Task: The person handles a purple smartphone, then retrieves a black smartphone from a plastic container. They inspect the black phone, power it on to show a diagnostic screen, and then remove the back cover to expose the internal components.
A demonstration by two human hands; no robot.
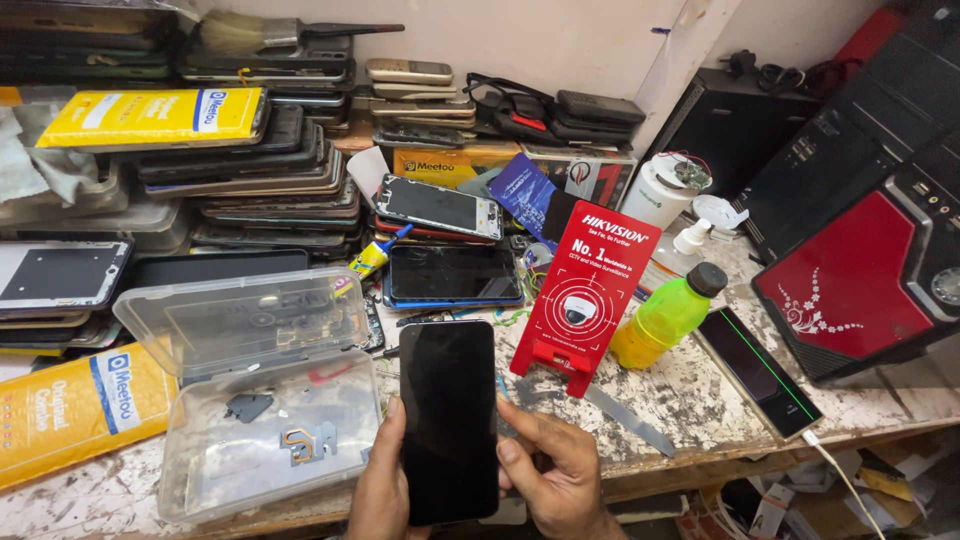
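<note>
A black smartphone [448, 420] with a dark, blank screen is held upright over the front edge of the workbench. My left hand [385, 480] grips its left side with the thumb on the edge. My right hand [555, 470] holds its right side, thumb resting against the lower right edge. Just left of the phone lies an open clear plastic box [262, 400] with a few small phone parts inside.
Stacks of old phones and screens [250, 170] fill the back left. A red card stand [580, 295], a yellow-green bottle [665, 315], a flat metal tool [630, 420], a dark phone on a cable [760, 370] and black-and-red computer cases [870, 270] sit to the right. Yellow padded envelopes [70, 410] lie left.
</note>
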